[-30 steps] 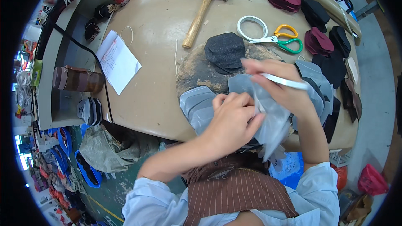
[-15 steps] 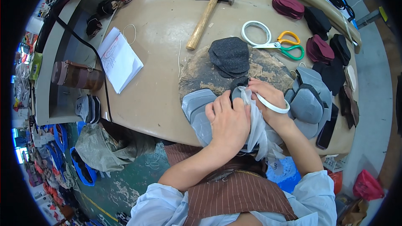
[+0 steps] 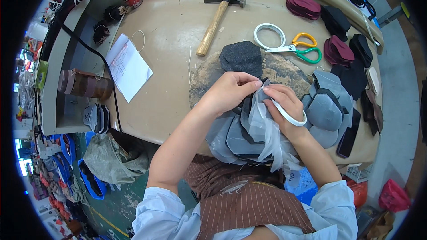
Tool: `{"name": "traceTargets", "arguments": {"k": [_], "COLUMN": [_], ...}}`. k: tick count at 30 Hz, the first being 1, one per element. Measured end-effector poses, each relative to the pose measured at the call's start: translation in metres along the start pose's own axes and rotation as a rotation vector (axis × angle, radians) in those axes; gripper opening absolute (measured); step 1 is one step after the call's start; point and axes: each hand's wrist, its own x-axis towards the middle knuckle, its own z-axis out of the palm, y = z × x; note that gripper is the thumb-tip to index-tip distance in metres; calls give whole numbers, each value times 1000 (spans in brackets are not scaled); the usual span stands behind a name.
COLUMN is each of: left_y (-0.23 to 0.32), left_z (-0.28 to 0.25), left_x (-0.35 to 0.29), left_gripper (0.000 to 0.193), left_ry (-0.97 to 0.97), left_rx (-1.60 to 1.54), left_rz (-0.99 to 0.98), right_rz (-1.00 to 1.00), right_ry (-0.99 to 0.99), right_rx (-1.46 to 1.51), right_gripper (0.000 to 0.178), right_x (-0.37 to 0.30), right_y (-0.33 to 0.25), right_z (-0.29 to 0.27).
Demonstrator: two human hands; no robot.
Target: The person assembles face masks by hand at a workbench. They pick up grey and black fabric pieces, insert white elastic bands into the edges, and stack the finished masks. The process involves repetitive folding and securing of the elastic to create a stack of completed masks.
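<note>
My left hand [image 3: 230,90] pinches thumb and finger together over the round stone slab [image 3: 203,72]; what lies between its fingertips is too small to make out. My right hand [image 3: 284,104] meets it there, fingers closed on thin white film strips [image 3: 267,129] that hang down toward my apron. A white tape roll [image 3: 291,114] is hooked on the right hand. A small dark edge shows at the fingertips. Beneath the hands lie grey padded pieces [image 3: 240,138] with dark edging. Just beyond them sits a stack of charcoal fabric pieces [image 3: 241,59].
Scissors [image 3: 297,48], another tape roll [image 3: 269,35] and a hammer [image 3: 215,24] lie beyond the slab. Grey pieces [image 3: 327,109], a phone [image 3: 349,133] and maroon and black stacks [image 3: 338,50] stand right. Papers [image 3: 129,69] and a bottle [image 3: 84,84] are left.
My left hand has lifted off the grey pieces and moved up, now pinching beside the right fingertips. More of the grey pieces shows. My right hand stays nearly in place.
</note>
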Motion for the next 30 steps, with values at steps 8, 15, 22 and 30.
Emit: {"name": "traceTargets", "arguments": {"k": [8,15,22,30], "left_y": [1,11,12,23], "left_z": [9,-13,-3,-29], "left_x": [7,28,38,62], "left_gripper": [24,23,20,19], "left_ry": [172,146,118,306], "left_rx": [411,472,462,504], "left_rz": [200,120,151,540], "right_rz": [15,-209,117,285], "right_ry": [126,-12,85,-137], "right_rx": [21,523,687,659], "right_gripper": [22,18,20,9], "right_x": [2,-16,-30,-12], "right_y": [-4,-40,-66,-67], "right_z": [-2,-90,-116,-107]}}
